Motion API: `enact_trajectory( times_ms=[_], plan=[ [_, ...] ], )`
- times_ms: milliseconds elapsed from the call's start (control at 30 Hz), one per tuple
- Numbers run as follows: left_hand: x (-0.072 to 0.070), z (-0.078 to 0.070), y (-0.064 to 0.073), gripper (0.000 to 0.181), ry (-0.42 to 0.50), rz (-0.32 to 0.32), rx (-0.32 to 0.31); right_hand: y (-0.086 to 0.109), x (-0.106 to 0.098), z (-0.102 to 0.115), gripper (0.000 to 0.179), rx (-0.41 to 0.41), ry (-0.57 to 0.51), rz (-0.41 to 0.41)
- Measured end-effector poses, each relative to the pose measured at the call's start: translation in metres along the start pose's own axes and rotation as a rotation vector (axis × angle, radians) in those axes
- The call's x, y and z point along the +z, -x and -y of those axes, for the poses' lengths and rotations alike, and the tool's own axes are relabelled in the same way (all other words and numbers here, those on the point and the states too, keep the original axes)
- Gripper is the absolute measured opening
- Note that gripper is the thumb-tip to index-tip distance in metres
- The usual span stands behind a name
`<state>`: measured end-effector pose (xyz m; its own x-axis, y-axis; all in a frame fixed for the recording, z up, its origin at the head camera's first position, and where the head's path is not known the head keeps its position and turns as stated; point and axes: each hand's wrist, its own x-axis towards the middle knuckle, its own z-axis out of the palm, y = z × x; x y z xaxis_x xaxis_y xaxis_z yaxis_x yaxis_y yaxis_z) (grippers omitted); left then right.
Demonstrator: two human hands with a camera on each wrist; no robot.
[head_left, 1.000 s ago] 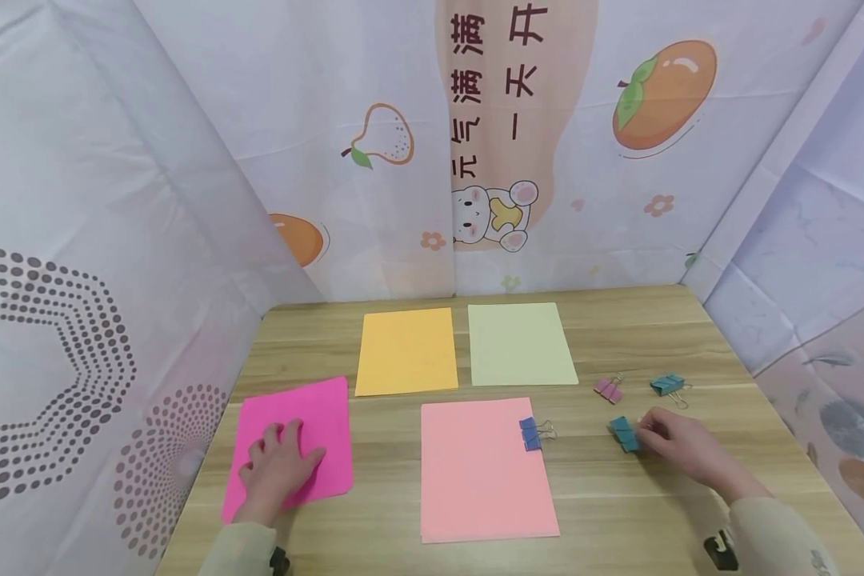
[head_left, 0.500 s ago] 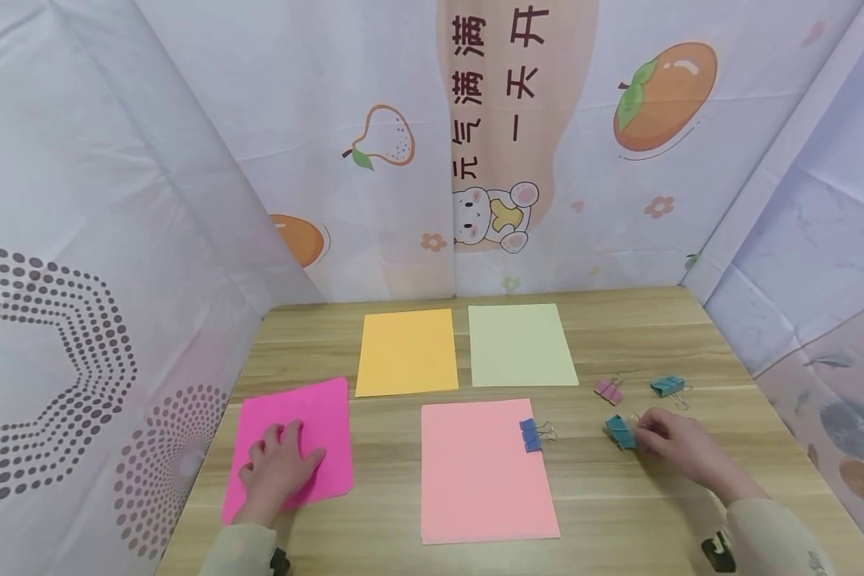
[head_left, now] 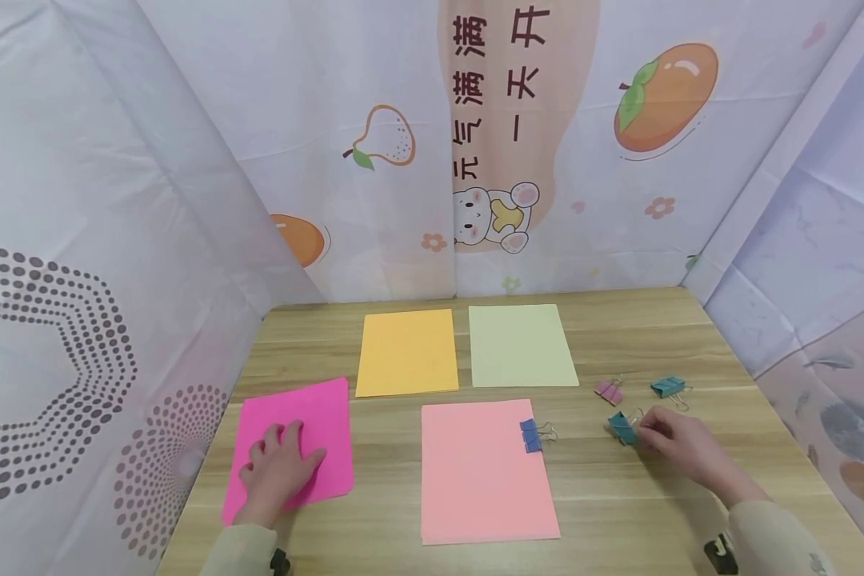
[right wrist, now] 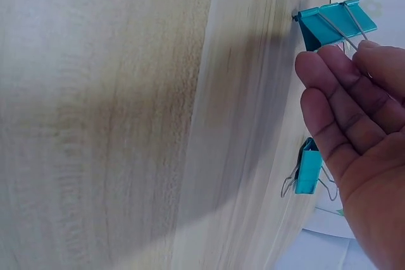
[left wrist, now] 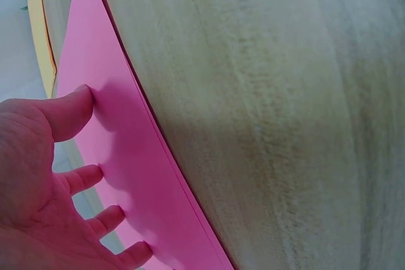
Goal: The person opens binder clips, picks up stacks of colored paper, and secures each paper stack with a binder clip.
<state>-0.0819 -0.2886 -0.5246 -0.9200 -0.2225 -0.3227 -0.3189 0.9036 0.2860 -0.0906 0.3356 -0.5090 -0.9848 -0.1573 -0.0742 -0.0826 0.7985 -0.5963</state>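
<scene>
My left hand (head_left: 277, 472) rests on a stack of magenta paper (head_left: 317, 416) at the table's left. In the left wrist view its spread fingertips (left wrist: 136, 254) touch the paper's surface. On the right side, my right hand (head_left: 680, 444) pinches the wire handle of a teal binder clip (head_left: 622, 429) between thumb and fingers. That clip (right wrist: 338, 23) is tilted in the right wrist view, one wire arm reaching to the thumb. Another teal binder clip (head_left: 667, 387) lies just behind the hand, and a small pink binder clip (head_left: 609, 391) lies to its left.
Pink paper (head_left: 486, 480) lies in the middle front, with a blue binder clip (head_left: 530, 435) at its right edge. Behind it are orange paper (head_left: 408, 354) and pale green paper (head_left: 522, 346). Printed curtains (head_left: 374, 200) border the wooden table (head_left: 382, 480) at the back and sides.
The teal binder clip in my right hand has turned slightly and shifted a little, and a wire handle now shows above it. My left hand has stayed still on the magenta paper.
</scene>
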Motion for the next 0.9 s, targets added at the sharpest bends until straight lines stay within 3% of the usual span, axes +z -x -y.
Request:
enact_trajectory(
  times_ms=[367, 667, 900],
  plan=[
    [-0.001, -0.001, 0.001, 0.084, -0.006, 0.003, -0.004, 0.003, -0.002, -0.009, 0.009, 0.002, 0.056, 0.015],
    [0.000, -0.001, 0.002, 0.085, -0.007, 0.002, -0.005, 0.005, 0.002, -0.016, 0.013, -0.062, 0.098, 0.015],
    [0.000, -0.001, 0.002, 0.085, -0.008, 0.009, -0.007, 0.007, 0.003, -0.012, 0.012, -0.067, 0.110, 0.027]
  ],
)
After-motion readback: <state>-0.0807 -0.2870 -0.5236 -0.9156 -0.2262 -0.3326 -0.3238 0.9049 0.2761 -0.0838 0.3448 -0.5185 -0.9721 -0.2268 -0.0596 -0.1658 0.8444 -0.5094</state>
